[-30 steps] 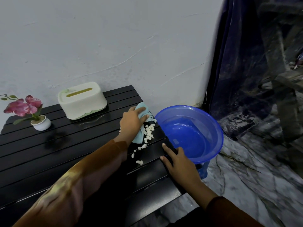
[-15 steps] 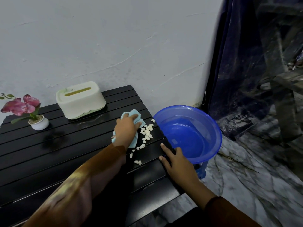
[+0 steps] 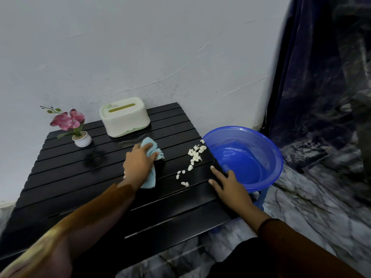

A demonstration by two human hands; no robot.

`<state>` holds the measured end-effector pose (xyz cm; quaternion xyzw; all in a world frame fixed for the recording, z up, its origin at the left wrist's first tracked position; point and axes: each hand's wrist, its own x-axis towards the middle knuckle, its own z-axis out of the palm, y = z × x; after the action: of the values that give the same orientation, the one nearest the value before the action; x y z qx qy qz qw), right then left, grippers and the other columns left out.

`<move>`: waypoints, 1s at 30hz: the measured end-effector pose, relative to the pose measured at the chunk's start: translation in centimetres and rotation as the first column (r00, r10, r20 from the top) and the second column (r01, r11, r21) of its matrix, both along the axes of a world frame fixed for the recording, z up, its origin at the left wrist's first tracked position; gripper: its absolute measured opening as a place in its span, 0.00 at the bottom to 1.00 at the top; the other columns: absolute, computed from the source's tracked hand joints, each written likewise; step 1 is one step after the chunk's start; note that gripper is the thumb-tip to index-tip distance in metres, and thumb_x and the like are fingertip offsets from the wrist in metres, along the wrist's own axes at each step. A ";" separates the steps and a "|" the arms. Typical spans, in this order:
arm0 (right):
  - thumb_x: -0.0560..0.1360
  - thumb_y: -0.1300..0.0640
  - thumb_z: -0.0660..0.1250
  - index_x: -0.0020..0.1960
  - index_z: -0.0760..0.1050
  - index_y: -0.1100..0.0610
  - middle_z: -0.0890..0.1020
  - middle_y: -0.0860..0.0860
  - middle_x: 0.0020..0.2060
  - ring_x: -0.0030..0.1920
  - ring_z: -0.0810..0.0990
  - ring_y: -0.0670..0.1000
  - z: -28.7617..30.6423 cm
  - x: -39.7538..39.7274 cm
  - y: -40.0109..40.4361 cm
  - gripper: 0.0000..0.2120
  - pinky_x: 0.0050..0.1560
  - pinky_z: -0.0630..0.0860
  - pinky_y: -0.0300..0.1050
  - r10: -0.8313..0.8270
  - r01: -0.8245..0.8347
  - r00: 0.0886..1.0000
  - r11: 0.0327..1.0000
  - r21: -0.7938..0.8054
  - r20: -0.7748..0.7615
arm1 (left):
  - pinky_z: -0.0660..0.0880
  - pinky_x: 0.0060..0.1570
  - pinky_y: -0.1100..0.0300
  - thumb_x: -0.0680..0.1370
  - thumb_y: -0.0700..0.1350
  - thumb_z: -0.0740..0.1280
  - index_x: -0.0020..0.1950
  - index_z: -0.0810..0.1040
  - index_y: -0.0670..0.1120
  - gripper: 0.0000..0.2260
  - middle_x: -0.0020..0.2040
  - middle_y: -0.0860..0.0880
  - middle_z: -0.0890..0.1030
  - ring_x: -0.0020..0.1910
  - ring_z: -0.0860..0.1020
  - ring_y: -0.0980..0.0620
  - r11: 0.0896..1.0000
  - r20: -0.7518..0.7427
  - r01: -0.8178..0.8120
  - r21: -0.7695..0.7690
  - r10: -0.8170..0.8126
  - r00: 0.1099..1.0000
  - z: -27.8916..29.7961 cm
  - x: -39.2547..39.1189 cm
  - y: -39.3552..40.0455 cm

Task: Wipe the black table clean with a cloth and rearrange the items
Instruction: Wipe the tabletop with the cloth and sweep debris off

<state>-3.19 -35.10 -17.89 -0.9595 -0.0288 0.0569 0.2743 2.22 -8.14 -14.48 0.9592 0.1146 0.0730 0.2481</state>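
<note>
My left hand presses a light blue cloth flat on the black slatted table, near its middle. Small white crumbs lie scattered to the right of the cloth, close to the table's right edge. My right hand rests flat on that right edge, fingers spread, holding nothing. A blue plastic basin stands just off the edge, beside my right hand. At the back of the table stand a white tissue box and a small white pot with a pink flower.
A grey wall runs behind the table. A dark blue curtain hangs at the right. The floor is marbled grey stone. The basin sits on a blue stool.
My left hand has drawn the cloth leftward, away from the crumbs and toward the table's middle. The right hand has stayed on the table edge.
</note>
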 end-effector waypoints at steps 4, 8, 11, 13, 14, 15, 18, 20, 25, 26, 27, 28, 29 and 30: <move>0.79 0.46 0.56 0.75 0.53 0.43 0.63 0.58 0.66 0.63 0.72 0.58 0.3 0.0 -0.8 0.26 0.62 0.71 0.49 0.052 -0.047 0.996 0.997 0.058 -0.078 | 0.69 0.59 0.45 0.79 0.55 0.61 0.69 0.70 0.53 0.19 0.69 0.45 0.68 0.63 0.69 0.37 0.994 -0.105 -0.107 -0.035 0.103 0.989 -1.0 -2.7 -1.1; 0.79 0.47 0.57 0.75 0.53 0.45 0.65 0.58 0.65 0.62 0.72 0.57 0.2 -0.5 -1.3 0.26 0.62 0.71 0.49 0.049 -0.041 0.996 0.994 0.103 -0.078 | 0.69 0.59 0.44 0.80 0.53 0.59 0.70 0.68 0.51 0.20 0.68 0.43 0.66 0.63 0.67 0.37 0.983 -0.095 -0.174 -0.057 0.168 0.981 -0.8 -3.0 -5.3; 0.79 0.47 0.58 0.75 0.54 0.47 0.67 0.58 0.65 0.63 0.72 0.56 -0.1 -0.8 -1.4 0.27 0.64 0.71 0.50 0.007 0.001 0.999 0.990 0.138 -0.052 | 0.70 0.58 0.46 0.80 0.52 0.58 0.71 0.67 0.50 0.19 0.68 0.42 0.65 0.63 0.66 0.38 0.978 -0.096 -0.195 -0.075 0.188 0.978 -0.8 -2.6 -8.4; 0.78 0.46 0.59 0.75 0.54 0.48 0.67 0.57 0.66 0.65 0.71 0.55 -0.3 -0.8 -1.4 0.28 0.64 0.70 0.50 -0.020 0.027 0.999 0.987 0.159 -0.042 | 0.71 0.58 0.47 0.80 0.52 0.58 0.71 0.67 0.49 0.19 0.68 0.42 0.65 0.63 0.66 0.38 0.977 -0.093 -0.198 -0.080 0.191 0.977 -0.8 -2.2 -10.3; 0.78 0.46 0.60 0.75 0.54 0.48 0.68 0.56 0.66 0.65 0.71 0.55 -0.4 -0.8 -1.4 0.29 0.64 0.70 0.50 -0.028 0.034 0.999 0.985 0.171 -0.037 | 0.71 0.58 0.47 0.80 0.51 0.58 0.71 0.67 0.49 0.19 0.68 0.42 0.64 0.64 0.66 0.38 0.976 -0.091 -0.202 -0.085 0.195 0.977 -0.9 -1.9 -11.1; 0.78 0.46 0.60 0.75 0.54 0.49 0.68 0.55 0.65 0.65 0.71 0.55 -0.5 -0.8 -1.4 0.29 0.63 0.71 0.50 -0.032 0.038 0.999 0.983 0.180 -0.032 | 0.71 0.58 0.47 0.80 0.51 0.58 0.71 0.67 0.49 0.19 0.68 0.42 0.64 0.64 0.66 0.39 0.972 -0.092 -0.211 -0.098 0.203 0.975 -0.9 -1.5 -11.7; 0.78 0.46 0.61 0.75 0.54 0.49 0.68 0.54 0.65 0.64 0.72 0.53 -0.6 -0.8 -1.4 0.29 0.61 0.71 0.48 -0.037 0.039 0.999 0.980 0.193 -0.018 | 0.71 0.58 0.46 0.80 0.51 0.59 0.71 0.67 0.49 0.19 0.69 0.42 0.64 0.65 0.65 0.38 0.952 -0.110 -0.248 -0.178 0.231 0.967 -0.6 -0.2 -13.1; 0.77 0.46 0.61 0.75 0.54 0.50 0.68 0.54 0.64 0.64 0.72 0.53 -0.7 -0.8 -1.3 0.30 0.61 0.71 0.48 -0.031 0.032 0.999 0.981 0.193 -0.006 | 0.70 0.59 0.46 0.80 0.51 0.60 0.71 0.68 0.50 0.20 0.69 0.42 0.64 0.65 0.65 0.39 0.917 -0.119 -0.275 -0.290 0.251 0.961 0.1 0.8 -13.6; 0.77 0.47 0.61 0.75 0.55 0.51 0.68 0.54 0.64 0.65 0.71 0.54 -0.5 -0.8 -1.3 0.29 0.62 0.71 0.49 -0.020 0.017 1.000 0.979 0.204 0.011 | 0.70 0.58 0.48 0.79 0.54 0.60 0.71 0.68 0.50 0.20 0.67 0.42 0.67 0.64 0.67 0.39 0.892 -0.038 -0.312 -0.328 0.318 0.947 2.5 1.3 -12.6; 0.78 0.47 0.61 0.75 0.55 0.51 0.68 0.54 0.64 0.64 0.71 0.54 -0.3 -0.8 -1.3 0.29 0.61 0.71 0.48 -0.018 0.015 1.000 0.979 0.203 0.011 | 0.70 0.57 0.48 0.79 0.53 0.60 0.71 0.68 0.49 0.20 0.67 0.42 0.67 0.64 0.67 0.39 0.901 -0.031 -0.316 -0.296 0.322 0.946 2.5 0.7 -12.1; 0.78 0.47 0.61 0.75 0.55 0.51 0.68 0.54 0.65 0.64 0.72 0.54 -0.3 -0.9 -1.3 0.29 0.61 0.71 0.48 -0.016 0.014 1.000 0.979 0.201 0.008 | 0.70 0.57 0.48 0.80 0.53 0.59 0.71 0.68 0.49 0.20 0.68 0.42 0.66 0.64 0.67 0.39 0.906 -0.041 -0.329 -0.267 0.330 0.943 2.1 0.1 -11.6; 0.78 0.47 0.60 0.75 0.54 0.50 0.67 0.54 0.65 0.64 0.72 0.54 -0.2 -0.9 -1.2 0.29 0.61 0.71 0.48 -0.014 0.013 1.000 0.980 0.197 0.002 | 0.70 0.58 0.47 0.80 0.52 0.59 0.71 0.68 0.48 0.20 0.68 0.41 0.66 0.65 0.66 0.39 0.906 -0.064 -0.346 -0.244 0.341 0.938 1.6 -0.6 -11.4; 0.78 0.47 0.60 0.75 0.54 0.50 0.67 0.54 0.65 0.64 0.72 0.54 -0.1 -0.9 -1.2 0.29 0.61 0.71 0.48 -0.012 0.013 1.000 0.981 0.192 -0.005 | 0.70 0.58 0.47 0.80 0.52 0.59 0.71 0.68 0.48 0.20 0.69 0.41 0.65 0.65 0.66 0.39 0.905 -0.090 -0.359 -0.227 0.348 0.933 1.0 -1.3 -11.3; 0.78 0.47 0.60 0.75 0.54 0.50 0.67 0.54 0.66 0.64 0.71 0.54 0.0 -1.0 -1.2 0.29 0.61 0.71 0.48 -0.010 0.012 1.000 0.982 0.187 -0.008 | 0.71 0.58 0.46 0.80 0.52 0.59 0.71 0.67 0.48 0.20 0.69 0.41 0.64 0.65 0.65 0.38 0.909 -0.107 -0.361 -0.206 0.346 0.932 0.4 -1.8 -11.4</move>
<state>-4.15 -36.32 -17.91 -0.9294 -0.0278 0.0556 0.3638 0.39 -19.59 -14.13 0.8906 0.3022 0.0708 0.3323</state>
